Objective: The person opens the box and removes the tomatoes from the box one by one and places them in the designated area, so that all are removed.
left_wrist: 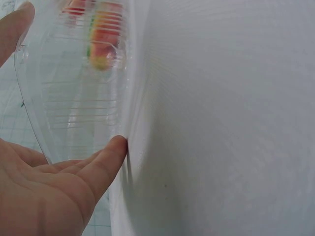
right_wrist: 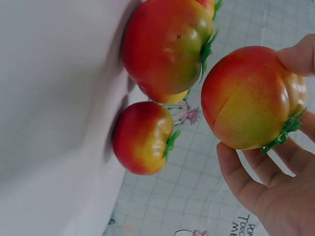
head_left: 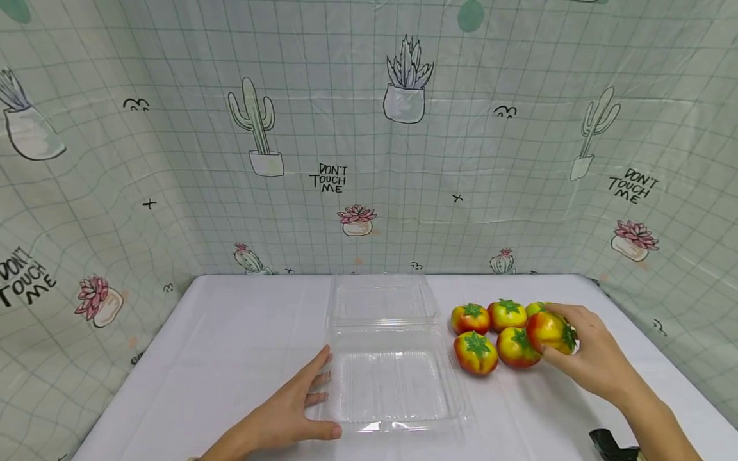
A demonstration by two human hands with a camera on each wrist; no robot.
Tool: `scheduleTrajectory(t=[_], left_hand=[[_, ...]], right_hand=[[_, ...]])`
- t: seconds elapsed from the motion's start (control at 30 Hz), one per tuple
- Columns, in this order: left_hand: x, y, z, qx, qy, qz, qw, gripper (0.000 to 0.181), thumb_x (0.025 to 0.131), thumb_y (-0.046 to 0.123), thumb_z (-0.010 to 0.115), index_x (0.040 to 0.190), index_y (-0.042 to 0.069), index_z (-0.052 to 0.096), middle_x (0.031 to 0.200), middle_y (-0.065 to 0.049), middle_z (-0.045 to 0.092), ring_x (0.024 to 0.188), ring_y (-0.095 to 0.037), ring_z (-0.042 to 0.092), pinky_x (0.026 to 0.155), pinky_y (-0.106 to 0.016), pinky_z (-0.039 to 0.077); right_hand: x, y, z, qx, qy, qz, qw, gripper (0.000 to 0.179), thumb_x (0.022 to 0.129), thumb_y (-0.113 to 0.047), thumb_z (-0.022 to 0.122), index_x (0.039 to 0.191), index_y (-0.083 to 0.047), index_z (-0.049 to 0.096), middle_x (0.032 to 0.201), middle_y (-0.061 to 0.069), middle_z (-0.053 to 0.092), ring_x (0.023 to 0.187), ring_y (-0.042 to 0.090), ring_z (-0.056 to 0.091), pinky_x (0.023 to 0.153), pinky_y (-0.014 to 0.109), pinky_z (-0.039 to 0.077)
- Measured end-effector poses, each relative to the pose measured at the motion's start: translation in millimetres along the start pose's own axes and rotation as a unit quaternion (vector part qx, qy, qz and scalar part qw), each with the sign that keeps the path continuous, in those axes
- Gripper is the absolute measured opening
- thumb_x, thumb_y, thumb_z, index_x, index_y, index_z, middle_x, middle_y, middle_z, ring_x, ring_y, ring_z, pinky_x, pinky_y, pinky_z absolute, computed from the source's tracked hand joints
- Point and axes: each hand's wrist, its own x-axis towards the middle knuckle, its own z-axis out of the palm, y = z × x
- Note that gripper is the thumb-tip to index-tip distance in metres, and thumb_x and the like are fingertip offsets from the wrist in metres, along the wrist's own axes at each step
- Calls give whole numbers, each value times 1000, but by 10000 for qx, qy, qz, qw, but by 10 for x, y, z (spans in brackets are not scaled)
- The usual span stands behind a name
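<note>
My right hand [head_left: 590,349] holds a red-and-yellow tomato [head_left: 548,331] with a green leafy top, thumb on one side and fingers on the other. In the right wrist view this tomato [right_wrist: 253,98] is off the table, beside others. Several like it, such as the front-left tomato [head_left: 476,353], sit on the cloth to the left of that hand. My left hand [head_left: 294,403] rests at the left side of a clear plastic clamshell box [head_left: 398,426], fingers spread along its edge. The left wrist view shows the fingers touching the see-through wall [left_wrist: 74,113].
The box's lid [head_left: 383,301] lies folded back toward the rear of the white-covered table [head_left: 248,326]. A patterned curtain [head_left: 323,128] surrounds the table at the back and sides. Near the right forearm is a black object [head_left: 611,445] at the bottom edge.
</note>
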Motion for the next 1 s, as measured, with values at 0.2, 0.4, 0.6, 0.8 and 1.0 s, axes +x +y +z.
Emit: scheduleTrajectory(t=[0.2,0.4,0.6,0.8,1.0], left_hand=[[1,3,-3,26,31,6,10000,114,78,28,81,154,12,-3,158,-17,6,135,-43,33,103,-35,42],[-1,2,1,0,12,17,10000,114,78,28,81,154,14,-3,158,-17,6,135,-43,32,103,-35,42],[-5,3,1,-9,12,37,10000,114,78,27,81,154,13,-3,158,-16,6,136,-42,30,103,-35,41],[-8,1,3,-6,27,-15,10000,114,78,29,81,154,15,-3,158,-16,6,136,-42,30,103,-34,42],[-3,-1,2,9,27,-1,10000,114,78,28,80,154,15,-3,159,-15,6,136,-41,31,103,-34,42]], right_hand=[[7,90,-16,-74,10,145,9999,64,70,-7,80,124,5,48,118,26,51,106,42,43,84,62,37],[-5,149,-21,-115,5,240,9996,61,71,-9,81,122,4,50,119,26,51,107,44,43,85,64,37],[-18,199,-35,-191,167,212,9995,56,71,-7,80,120,1,53,122,25,49,109,43,43,84,64,38],[-37,267,-38,-289,215,207,9991,55,72,-8,78,121,2,54,121,24,48,106,42,43,82,61,38],[-48,330,-38,-441,124,272,9986,54,73,-9,77,121,2,56,119,24,47,104,43,43,79,60,38]])
